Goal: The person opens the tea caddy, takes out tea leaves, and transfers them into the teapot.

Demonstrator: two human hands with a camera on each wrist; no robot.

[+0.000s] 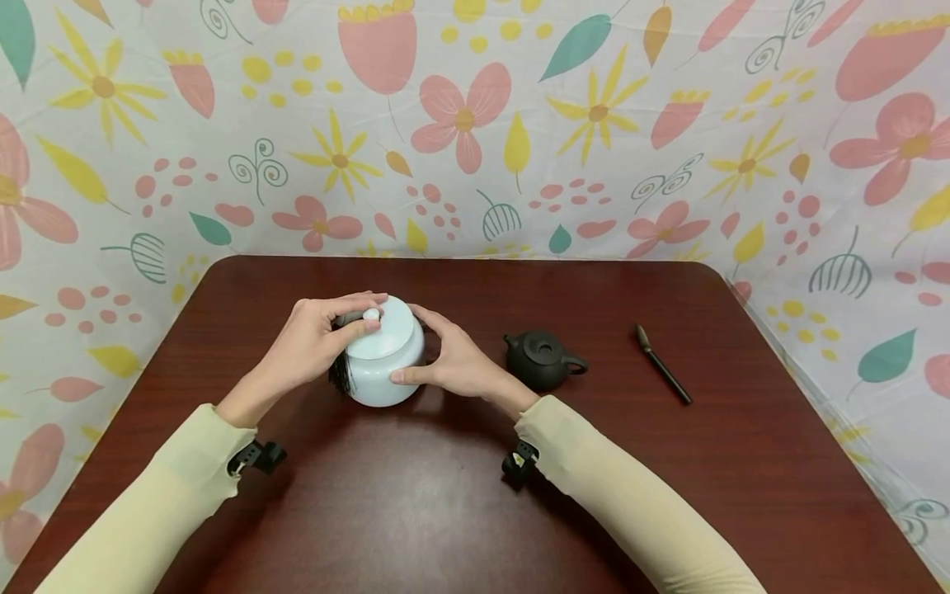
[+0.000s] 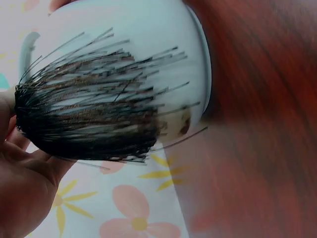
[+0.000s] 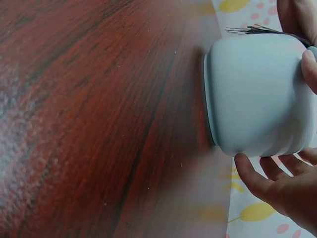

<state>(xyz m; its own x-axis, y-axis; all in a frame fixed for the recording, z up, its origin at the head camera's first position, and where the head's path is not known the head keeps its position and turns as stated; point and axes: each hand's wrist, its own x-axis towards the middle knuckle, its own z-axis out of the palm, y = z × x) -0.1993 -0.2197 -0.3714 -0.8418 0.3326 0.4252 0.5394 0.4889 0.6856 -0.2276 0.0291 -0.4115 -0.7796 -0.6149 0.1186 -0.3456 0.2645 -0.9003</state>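
Note:
A white lidded jar (image 1: 386,379) stands upright on the table, left of the middle. My left hand (image 1: 319,334) is over its lid (image 1: 397,330), thumb and fingers around the small white knob (image 1: 371,314). My right hand (image 1: 463,355) grips the jar's right side, thumb in front and fingers behind; the right wrist view shows its fingertips (image 3: 242,161) against the wall. A bundle of black bristle-like strands (image 2: 99,109) hangs down the jar's left side beneath my left hand. What the strands are fixed to is hidden.
To the right of the jar sits a small dark teapot (image 1: 542,360), its handle toward the right. Farther right lies a thin brush (image 1: 663,365) with a dark handle. A floral cloth (image 1: 475,198) rises behind the brown table (image 1: 445,511).

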